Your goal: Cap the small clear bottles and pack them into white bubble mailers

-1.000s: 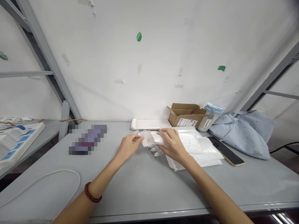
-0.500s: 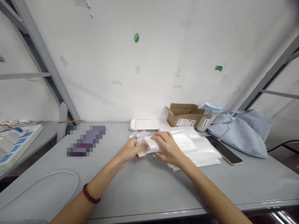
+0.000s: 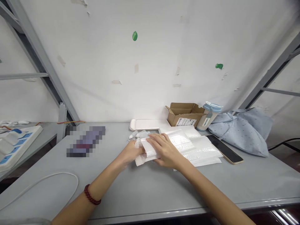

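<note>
My right hand is closed around a white bubble mailer, fingers over its top and thumb below. The mailer's mouth faces left. At that mouth is my left hand, curled, with its fingertips partly inside and hidden; what they grip does not show. A scrap of clear plastic shows beside those fingers. Small clear plastic packets lie just behind the hands. More white bubble mailers lie flat in a stack to the right of my right hand.
Behind stand a flat white box, an open cardboard box and a blue-lidded cup. A phone and a light-blue cloth bag lie right. At left are a white cable, a blurred-out object and a power strip.
The mailer in my right hand has tipped, its mouth now lower and wider towards the left. My left hand stays at the mouth; the red bit seen beneath is now hidden.
</note>
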Tool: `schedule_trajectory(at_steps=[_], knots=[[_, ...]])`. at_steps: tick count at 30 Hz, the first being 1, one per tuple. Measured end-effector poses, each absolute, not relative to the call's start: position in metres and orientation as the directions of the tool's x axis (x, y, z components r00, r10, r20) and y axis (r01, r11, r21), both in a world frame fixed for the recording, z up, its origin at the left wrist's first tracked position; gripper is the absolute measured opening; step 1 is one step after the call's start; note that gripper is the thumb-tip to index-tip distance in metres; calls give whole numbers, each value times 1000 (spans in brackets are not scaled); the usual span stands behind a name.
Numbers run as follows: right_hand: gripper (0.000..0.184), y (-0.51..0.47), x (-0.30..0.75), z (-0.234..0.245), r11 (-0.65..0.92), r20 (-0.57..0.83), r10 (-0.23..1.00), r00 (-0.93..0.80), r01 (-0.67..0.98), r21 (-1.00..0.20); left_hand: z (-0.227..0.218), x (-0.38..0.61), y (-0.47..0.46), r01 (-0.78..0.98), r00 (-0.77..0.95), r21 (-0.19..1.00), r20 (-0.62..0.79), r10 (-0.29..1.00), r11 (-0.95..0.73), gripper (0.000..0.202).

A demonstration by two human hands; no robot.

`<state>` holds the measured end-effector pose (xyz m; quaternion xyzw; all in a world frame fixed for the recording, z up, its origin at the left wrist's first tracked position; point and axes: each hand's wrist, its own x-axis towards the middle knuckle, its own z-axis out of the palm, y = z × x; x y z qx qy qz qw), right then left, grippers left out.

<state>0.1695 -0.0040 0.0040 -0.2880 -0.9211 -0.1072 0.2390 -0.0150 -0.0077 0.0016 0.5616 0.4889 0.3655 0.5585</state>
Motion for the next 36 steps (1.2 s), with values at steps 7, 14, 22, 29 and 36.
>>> schedule_trajectory(at_steps=[7, 14, 22, 29, 36], knots=[[62, -2, 175, 6, 784, 526, 494, -692, 616, 74, 8, -23, -7, -9, 365, 981, -177, 914, 194, 31], [60, -2, 175, 6, 793, 539, 472, -697, 603, 85, 7, -20, -8, 39, 299, 988, -155, 941, 150, 36], [49, -7, 167, 2, 774, 573, 406, -712, 601, 198, 5, -13, -10, 88, 198, 986, -157, 968, 141, 25], [50, -5, 163, -4, 669, 536, 493, -686, 692, 270, 6, -20, -6, -144, 201, 972, -154, 968, 184, 27], [49, 0, 161, -9, 570, 633, 537, -558, 793, 215, 8, -22, -8, -168, 206, 972, -127, 970, 163, 27]])
